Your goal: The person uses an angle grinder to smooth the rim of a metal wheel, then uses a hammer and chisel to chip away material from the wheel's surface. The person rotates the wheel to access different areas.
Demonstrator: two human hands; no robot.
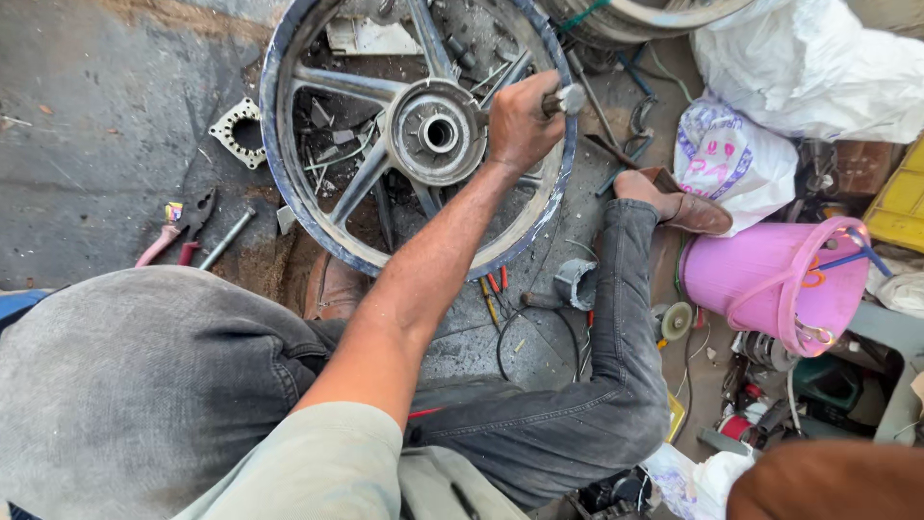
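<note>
On the ground between our feet: we see an alloy wheel (414, 144) lying flat, its hub (439, 133) facing up
Left hand: our left hand (520, 120) is fisted tight around a metal tool handle (566, 99); only the grey end shows past the knuckles
Right hand: at the lower right corner, only our right forearm (828, 481) shows; we cannot tell its grip
Key relation: the hub lies just left of the fist; the handle's long axis runs left to right over the rim, pointing toward the hub; the left hand is far nearer
Around us: pliers (183, 226) on the floor at left; a pink bucket (780, 274) at right; a brown shoe (679, 204) beside the rim
</note>
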